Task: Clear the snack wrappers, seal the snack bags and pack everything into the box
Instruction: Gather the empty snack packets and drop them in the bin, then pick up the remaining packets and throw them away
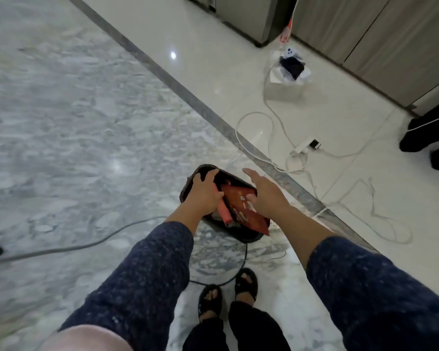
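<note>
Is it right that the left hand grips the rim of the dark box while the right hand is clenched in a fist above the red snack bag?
Not quite. The head view shows the right hand open, fingers spread, above the red snack bag, not clenched. The rest holds: the left hand grips the rim of the dark box.

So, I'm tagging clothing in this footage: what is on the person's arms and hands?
Both arms wear dark navy sleeves flecked with pale specks, pushed up short of the wrists. The left hand and right hand are bare: no gloves, rings or watch show.
</note>
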